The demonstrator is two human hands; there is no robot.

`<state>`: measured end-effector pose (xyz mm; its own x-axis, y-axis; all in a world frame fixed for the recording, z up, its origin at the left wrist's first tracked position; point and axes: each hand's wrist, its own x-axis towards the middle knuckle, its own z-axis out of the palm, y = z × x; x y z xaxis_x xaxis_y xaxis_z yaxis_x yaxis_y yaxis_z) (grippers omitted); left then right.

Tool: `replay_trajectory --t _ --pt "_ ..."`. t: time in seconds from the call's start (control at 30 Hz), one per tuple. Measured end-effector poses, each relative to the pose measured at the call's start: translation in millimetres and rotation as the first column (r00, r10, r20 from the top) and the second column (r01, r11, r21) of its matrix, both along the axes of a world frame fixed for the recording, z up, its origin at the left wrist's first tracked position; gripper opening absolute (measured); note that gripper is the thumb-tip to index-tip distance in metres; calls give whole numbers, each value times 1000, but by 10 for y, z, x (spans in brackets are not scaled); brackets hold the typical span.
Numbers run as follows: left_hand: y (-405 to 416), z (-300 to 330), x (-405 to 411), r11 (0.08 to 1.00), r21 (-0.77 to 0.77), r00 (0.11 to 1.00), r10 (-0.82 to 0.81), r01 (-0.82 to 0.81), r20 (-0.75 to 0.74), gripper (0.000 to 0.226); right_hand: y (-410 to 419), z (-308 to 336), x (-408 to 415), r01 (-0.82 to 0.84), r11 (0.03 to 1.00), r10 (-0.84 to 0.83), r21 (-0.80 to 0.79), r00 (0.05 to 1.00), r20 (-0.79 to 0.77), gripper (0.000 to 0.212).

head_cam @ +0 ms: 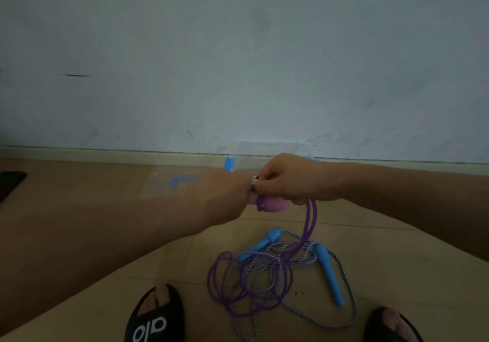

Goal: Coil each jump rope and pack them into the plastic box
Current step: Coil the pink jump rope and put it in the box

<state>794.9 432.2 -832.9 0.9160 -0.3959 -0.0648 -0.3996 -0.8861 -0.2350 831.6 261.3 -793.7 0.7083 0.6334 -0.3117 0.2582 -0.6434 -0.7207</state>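
My left hand (225,194) and my right hand (293,179) meet in mid-air, both closed on the pink handles (272,205) of a purple jump rope. Its purple cord (309,225) hangs from my right hand down to loose loops on the floor (225,280). Tangled with those loops lies a second jump rope with a white-and-purple striped cord (344,288) and two blue handles (262,243) (329,273). The clear plastic box (270,148) with blue clips stands behind my hands against the wall. Its clear lid (164,180) lies flat on the floor to the left.
A pale wall and skirting board run across the back. My feet in black slides (156,315) (389,325) stand either side of the ropes on the tan tiled floor. A dark object (10,183) lies at the far left edge.
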Motion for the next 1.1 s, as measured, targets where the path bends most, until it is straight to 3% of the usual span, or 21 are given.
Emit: replay_trajectory --t 0.1,0.2,0.33,0.47,0.6,0.7,0.77,0.83,0.97,1.03,1.1 --pt "-15 -38 -28 962 198 983 -184 185 -24 24 -19 68 69 -94 994 98 -50 991 94 44" --pt "-17 19 -50 988 19 988 -151 152 -30 21 -57 72 138 -45 999 44 1 978 204 42" --pt "-67 87 -84 962 -109 967 -242 249 73 33 -52 12 247 -4 1000 -1 11 910 415 50" --pt "-51 204 -50 910 -224 932 -310 348 189 29 -101 17 332 70 995 -94 69 881 465 60" --pt "-57 291 -94 864 -349 932 -334 362 140 28 -99 -156 332 206 970 -239 132 913 330 60" --pt "-75 327 -97 796 -552 969 -192 247 156 22 -203 -518 246 258 945 -288 203 948 137 10" --pt "-84 296 -40 783 -616 995 -49 90 83 23 -153 -634 117 420 839 -435 345 900 -38 25" --pt "-71 212 9 810 -586 1000 18 -3 20 25 -27 -619 -93 577 734 -527 359 817 -234 34" --pt "228 135 204 816 -532 971 229 -226 -61 24 47 -545 -491 531 821 -430 210 817 -383 54" --pt "424 109 258 852 -446 957 289 -276 -40 21 43 -406 -562 466 865 -384 184 853 -354 55" --pt "490 56 220 912 -304 960 279 -274 -29 17 88 -255 -563 285 953 -279 107 958 -65 55"
